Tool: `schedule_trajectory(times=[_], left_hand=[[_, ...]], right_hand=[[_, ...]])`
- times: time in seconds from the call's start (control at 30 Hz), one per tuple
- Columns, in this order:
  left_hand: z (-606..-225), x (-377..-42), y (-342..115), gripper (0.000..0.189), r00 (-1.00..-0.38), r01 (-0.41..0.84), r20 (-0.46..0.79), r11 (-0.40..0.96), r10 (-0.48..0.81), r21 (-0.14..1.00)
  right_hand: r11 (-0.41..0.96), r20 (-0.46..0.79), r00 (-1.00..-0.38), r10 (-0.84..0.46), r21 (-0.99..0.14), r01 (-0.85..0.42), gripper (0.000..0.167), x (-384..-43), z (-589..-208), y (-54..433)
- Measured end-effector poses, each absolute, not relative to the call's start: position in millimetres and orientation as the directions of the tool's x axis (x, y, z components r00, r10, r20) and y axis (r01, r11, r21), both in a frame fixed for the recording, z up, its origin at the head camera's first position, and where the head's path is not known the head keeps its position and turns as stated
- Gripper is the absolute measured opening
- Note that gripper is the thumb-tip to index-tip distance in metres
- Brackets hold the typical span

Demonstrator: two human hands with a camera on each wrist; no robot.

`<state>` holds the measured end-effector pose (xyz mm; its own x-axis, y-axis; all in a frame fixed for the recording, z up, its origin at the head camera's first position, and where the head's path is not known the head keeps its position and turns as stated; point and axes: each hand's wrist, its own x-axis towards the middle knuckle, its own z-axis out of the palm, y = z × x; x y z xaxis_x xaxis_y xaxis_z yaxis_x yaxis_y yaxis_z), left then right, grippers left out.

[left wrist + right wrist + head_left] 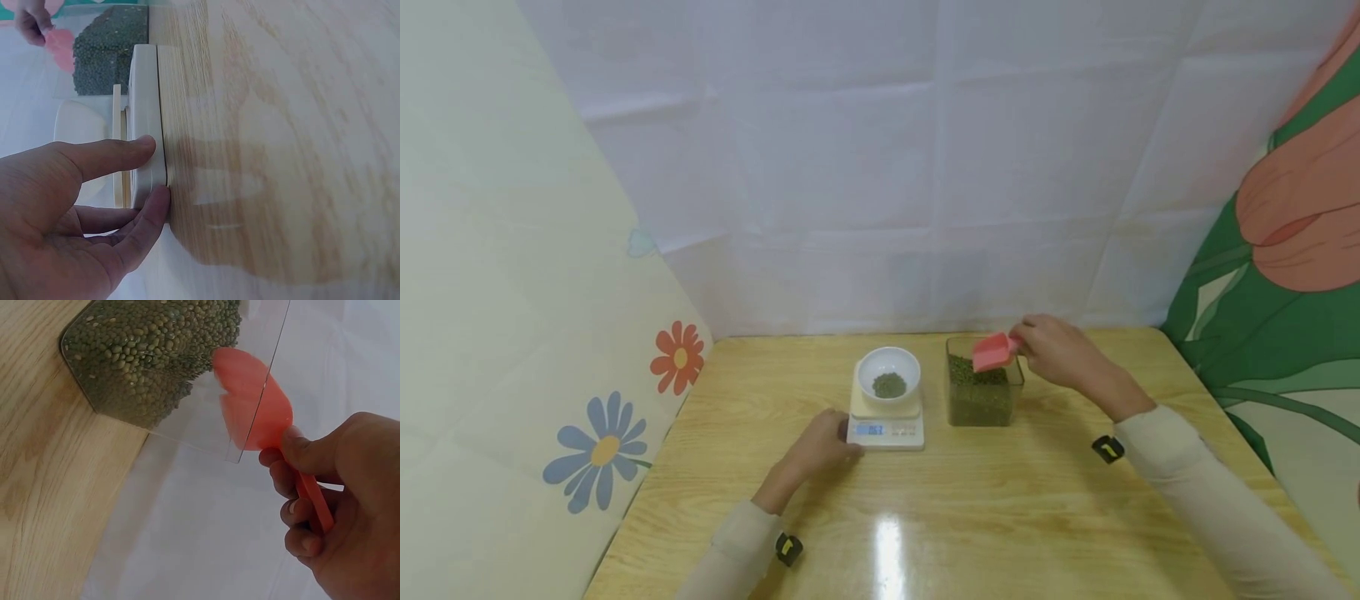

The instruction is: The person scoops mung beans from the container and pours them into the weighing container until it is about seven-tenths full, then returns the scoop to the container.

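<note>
My right hand (1060,354) grips the handle of a pink scoop (994,352), thumb along its top and fingers curled round it in the right wrist view. The scoop's blade tilts down inside the mouth of a clear square container (955,346), just over the green mung beans (144,347). To the left stands a white kitchen scale (912,442) with a lit display. On its plate sits a white bowl (911,363) holding a small heap of mung beans (889,385). My left hand (81,206) holds the scale's front left corner between thumb and fingers.
Both things stand toward the back of a glossy wood-grain table (1000,517). A pale cloth (835,167) hangs along its back edge, and flower-printed sheets (602,350) hang at both sides. Black bands (1107,449) with yellow marks are at both sleeves.
</note>
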<state>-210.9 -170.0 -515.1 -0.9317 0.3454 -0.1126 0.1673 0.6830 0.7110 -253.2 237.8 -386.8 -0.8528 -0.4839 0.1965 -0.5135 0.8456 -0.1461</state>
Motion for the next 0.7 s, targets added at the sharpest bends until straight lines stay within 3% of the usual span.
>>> schedule_trajectory(times=[0.7], left_hand=[[-516,-212,-171,0.031,-0.929,0.179,-0.107,0.682,0.355,0.709]], right_hand=[[0.837,0.198,-0.842,-0.502,-0.136,-0.531,0.017,-256,-404,230]])
